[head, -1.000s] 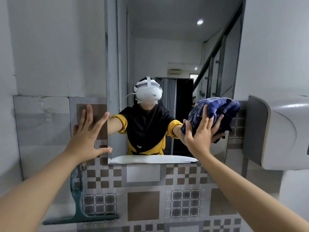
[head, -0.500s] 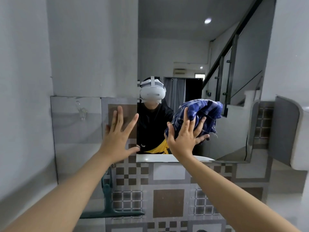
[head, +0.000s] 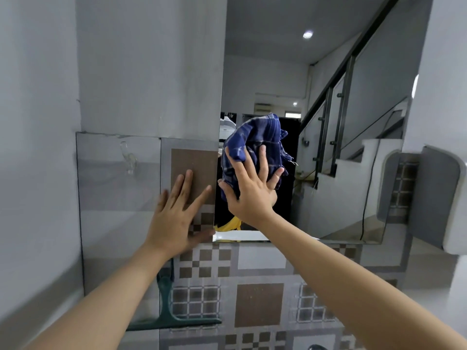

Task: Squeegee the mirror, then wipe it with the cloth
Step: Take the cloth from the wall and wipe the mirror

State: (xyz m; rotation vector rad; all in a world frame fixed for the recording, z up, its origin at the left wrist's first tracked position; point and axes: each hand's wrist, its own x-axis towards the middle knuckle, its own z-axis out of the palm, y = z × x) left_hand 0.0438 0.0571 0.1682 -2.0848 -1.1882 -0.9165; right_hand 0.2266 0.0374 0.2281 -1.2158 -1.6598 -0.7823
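A tall frameless mirror point(head: 328, 72) hangs on the wall ahead. My right hand point(head: 249, 193) presses a bunched blue plaid cloth point(head: 255, 145) flat against the glass near the mirror's lower left edge. My left hand point(head: 177, 218) rests open, fingers spread, on the tiled wall just left of the mirror's bottom corner. A green squeegee point(head: 166, 309) leans on the tiles below my left forearm, partly hidden by that arm. The cloth and my hand cover most of the person's reflection.
A grey and white wall-mounted dispenser point(head: 439, 198) juts out at the right of the mirror. A clear plastic hook point(head: 129, 157) sticks to the grey tile at the left. Patterned brown and grey tiles point(head: 260, 304) cover the wall below. The mirror reflects a staircase with a railing.
My right hand has slid the cloth leftward across the mirror, from its right part to its lower left edge. My view has shifted, and my left hand stays flat on the wall.
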